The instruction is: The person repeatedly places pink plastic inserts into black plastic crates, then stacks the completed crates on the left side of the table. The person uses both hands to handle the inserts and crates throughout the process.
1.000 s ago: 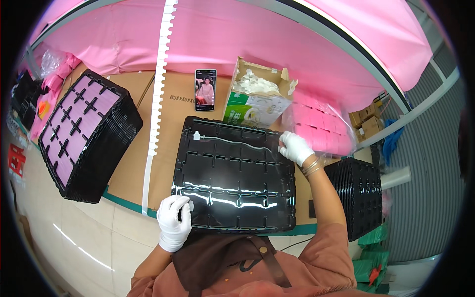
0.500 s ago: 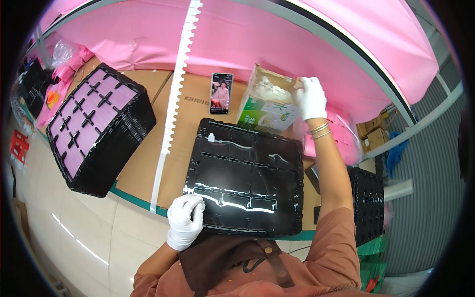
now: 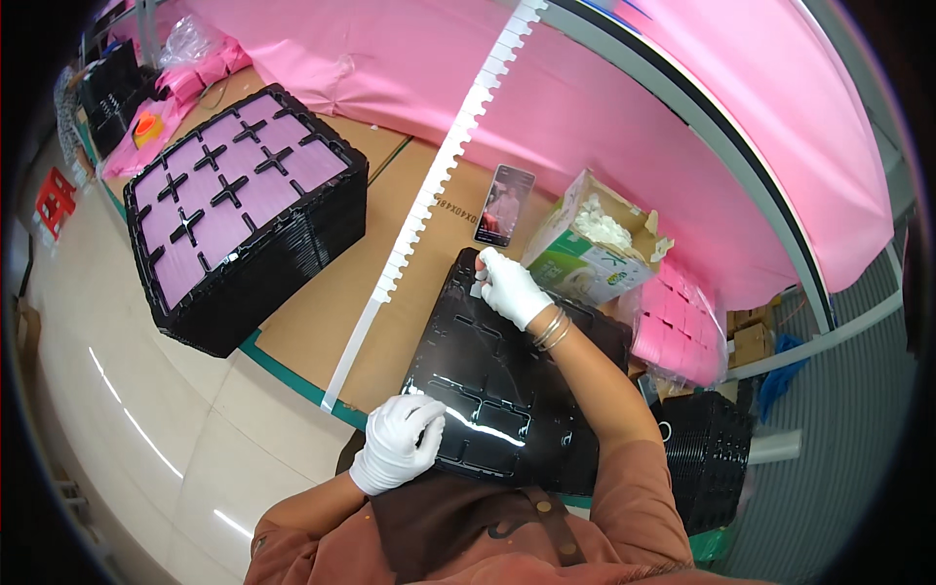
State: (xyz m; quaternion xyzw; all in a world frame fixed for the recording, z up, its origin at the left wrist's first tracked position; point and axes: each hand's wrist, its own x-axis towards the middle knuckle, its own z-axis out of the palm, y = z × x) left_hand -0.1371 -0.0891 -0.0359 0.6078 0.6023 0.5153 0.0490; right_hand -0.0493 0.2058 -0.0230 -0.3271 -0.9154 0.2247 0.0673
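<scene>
A black plastic tray (image 3: 546, 380) with shallow moulded recesses lies at the table's near edge. My left hand (image 3: 398, 445), in a white glove, rests at its left edge with the fingers curled; whatever they may hold is hidden. Over the tray's far left corner, my gloved right hand (image 3: 514, 290) has its fingers pressed together, and what is between them does not show. A small white piece (image 3: 477, 290) sits on the tray just beneath those fingers. Behind the tray stands an open green-and-white carton (image 3: 575, 255) with white pieces (image 3: 603, 226) inside.
Left stands a tall black tray stack (image 3: 292, 263) topped with purple sheets. A notched white strip (image 3: 429, 200) crosses the table. A phone (image 3: 504, 205) lies beyond the tray. At right are wrapped pink pieces (image 3: 680, 325) and more stacked black trays (image 3: 710, 453).
My right hand has left the carton and come over the tray's far left corner. My left hand stays by the tray's left edge. The whole view has turned and shifted.
</scene>
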